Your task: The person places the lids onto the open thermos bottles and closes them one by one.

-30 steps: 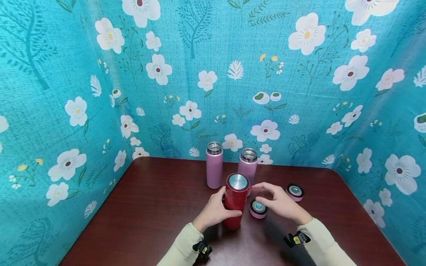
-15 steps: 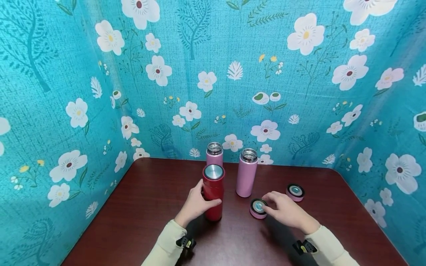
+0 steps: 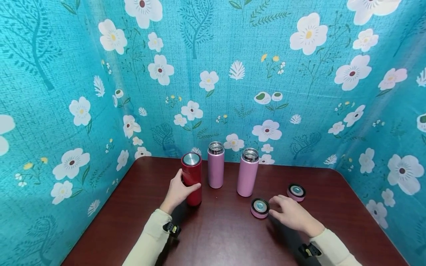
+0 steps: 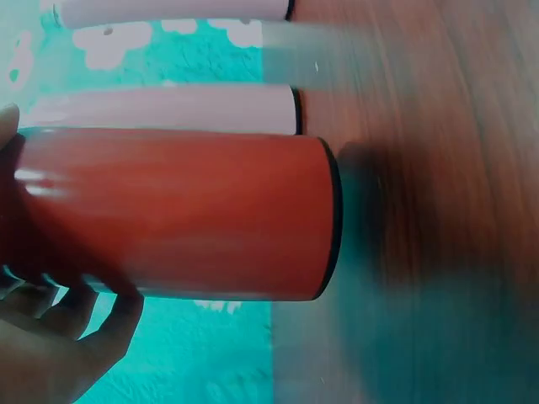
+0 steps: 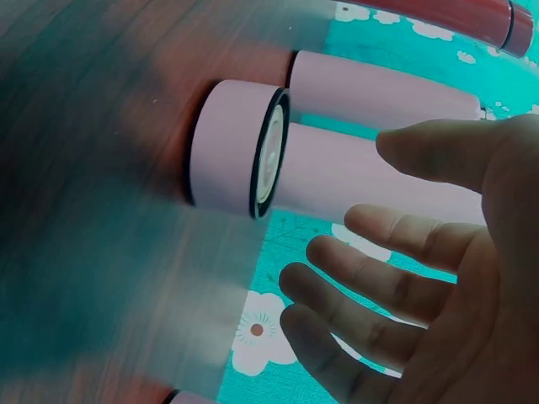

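Observation:
My left hand (image 3: pixel 178 191) grips a red thermos (image 3: pixel 193 181) with a silver-topped lid, its thumb and fingers around the body. The thermos stands upright at the left of two pink bottles. In the left wrist view its dark base rim shows at the right end of the red body (image 4: pixel 194 215). My right hand (image 3: pixel 294 214) holds nothing; its fingers are loosely bent, beside a pink lid (image 3: pixel 260 208). In the right wrist view that lid (image 5: pixel 227 147) lies beyond the fingertips (image 5: pixel 295 324).
Two uncapped pink bottles, one (image 3: pixel 216 166) in the middle and one (image 3: pixel 247 173) right of it, stand upright. A second pink lid (image 3: pixel 296 192) lies behind my right hand. The dark wooden table (image 3: pixel 213 236) meets a blue flowered cloth (image 3: pixel 233 92) at its back and sides.
My left hand has carried the red thermos leftward and back, from in front of the right pink bottle to left of both. My right hand has drawn slightly rightward, away from the near lid.

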The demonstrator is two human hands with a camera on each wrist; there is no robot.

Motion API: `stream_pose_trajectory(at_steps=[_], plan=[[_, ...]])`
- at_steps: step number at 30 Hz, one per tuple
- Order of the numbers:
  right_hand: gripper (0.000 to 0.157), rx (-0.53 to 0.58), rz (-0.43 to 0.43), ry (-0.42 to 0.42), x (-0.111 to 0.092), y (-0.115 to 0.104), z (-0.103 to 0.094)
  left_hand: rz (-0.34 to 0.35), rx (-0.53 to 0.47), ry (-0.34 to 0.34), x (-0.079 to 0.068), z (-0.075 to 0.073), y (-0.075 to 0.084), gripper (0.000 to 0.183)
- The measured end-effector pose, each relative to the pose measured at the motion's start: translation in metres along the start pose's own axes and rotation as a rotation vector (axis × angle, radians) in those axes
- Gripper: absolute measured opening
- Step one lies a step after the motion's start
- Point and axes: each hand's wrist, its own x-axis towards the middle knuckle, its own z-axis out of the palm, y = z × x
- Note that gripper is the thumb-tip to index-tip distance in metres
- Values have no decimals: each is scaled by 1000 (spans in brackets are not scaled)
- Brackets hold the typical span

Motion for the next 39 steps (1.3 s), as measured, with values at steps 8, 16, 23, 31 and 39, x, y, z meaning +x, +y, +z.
stream_pose_trajectory(at_steps=[8, 16, 23, 31, 39], plan=[[30, -12, 31, -19, -3, 11, 1, -36, 7, 45, 14, -15, -13, 66], [29, -24, 62, -37, -7, 15, -1, -69, -14, 51, 22, -23, -20, 67], [28, -49, 66, -36, -8, 20, -3, -108, 5, 68, 25, -26, -31, 70], [28, -24, 68, -53, -6, 23, -3, -123, 16, 81, 31, -28, -39, 69], [27, -24, 77, -59, -5, 23, 0, -156, -13, 50, 32, -30, -41, 76]])
